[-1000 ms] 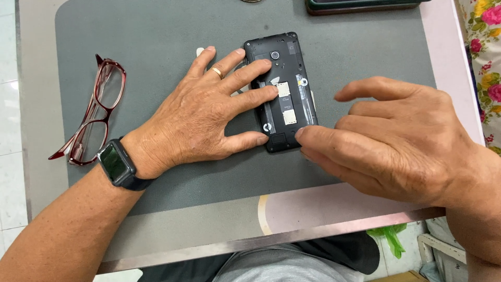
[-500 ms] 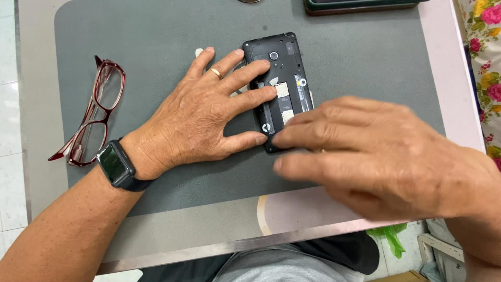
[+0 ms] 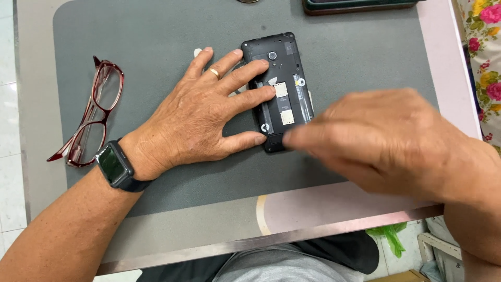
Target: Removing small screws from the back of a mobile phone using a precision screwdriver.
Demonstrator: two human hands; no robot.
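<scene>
Far left: red-framed glasses (image 3: 88, 112) lie folded on the grey mat (image 3: 156, 31), well apart from the work, near the mat's edge. Left hand (image 3: 203, 117), watch (image 3: 116, 165) on the wrist and ring on one finger, lies flat with fingers spread, fingertips pressing the left side of the phone (image 3: 279, 78) to pin it down. Phone sits face-down mid-mat with the back cover off: black inner frame, camera lens near the top, two small pale card-slot patches and a narrow white sticker strip down the right side, round white mark near the bottom left. A small white bit (image 3: 198, 51) peeks out just beyond the left fingers; can't tell what it is. Right hand (image 3: 381, 138) is motion-blurred, fingers stretched together toward the phone's bottom edge; can't tell if it pinches anything. Dark flat object (image 3: 360, 5) at the top edge of the counter (image 3: 334, 206), floral cloth (image 3: 482, 47) far right. Risks, my read: right hand comes in fast, so a slip could scrape the exposed slots or shove the phone out from under the left fingers; small loose parts could skid off the mat.
</scene>
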